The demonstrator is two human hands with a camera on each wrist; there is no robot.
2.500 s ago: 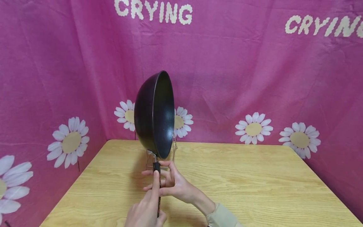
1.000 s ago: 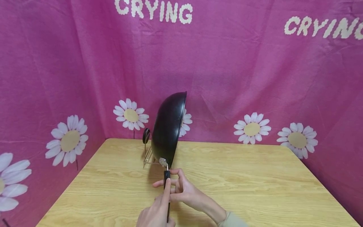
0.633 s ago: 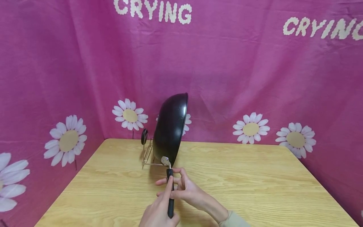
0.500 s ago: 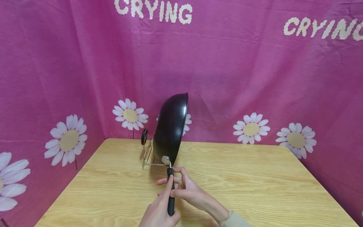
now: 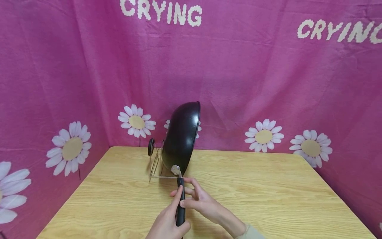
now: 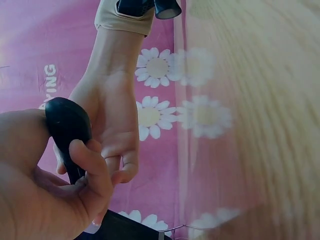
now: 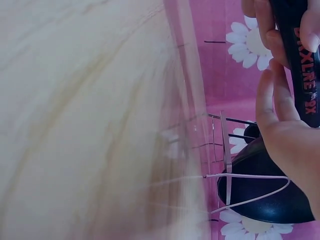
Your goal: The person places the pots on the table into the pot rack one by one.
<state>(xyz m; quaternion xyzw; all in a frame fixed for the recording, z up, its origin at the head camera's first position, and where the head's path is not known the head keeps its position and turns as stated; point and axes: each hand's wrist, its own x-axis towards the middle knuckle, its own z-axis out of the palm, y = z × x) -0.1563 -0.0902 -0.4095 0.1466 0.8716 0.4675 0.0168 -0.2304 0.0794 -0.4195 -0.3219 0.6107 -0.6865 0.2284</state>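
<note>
Pan: a black round-bottomed wok (image 5: pixel 181 136) stands on edge in a thin wire rack (image 5: pixel 156 162) near the back of the pale wooden table (image 5: pixel 268 196), its straight black handle (image 5: pixel 180 202) pointing toward the person.
Rack contents: the wok, plus a small black knob (image 5: pixel 151 146) behind it; the piece it belongs to is hidden.
Left hand (image 5: pixel 167 225): fingers wrapped round the handle's near end.
Right hand (image 5: pixel 198 200): fingertips pinching the handle near the pan.
Backdrop: pink daisy-print cloth (image 5: pixel 268 83).

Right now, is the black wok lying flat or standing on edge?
On edge: the wok stands upright in the wire rack, rim facing right, handle pointing toward the person.
</note>
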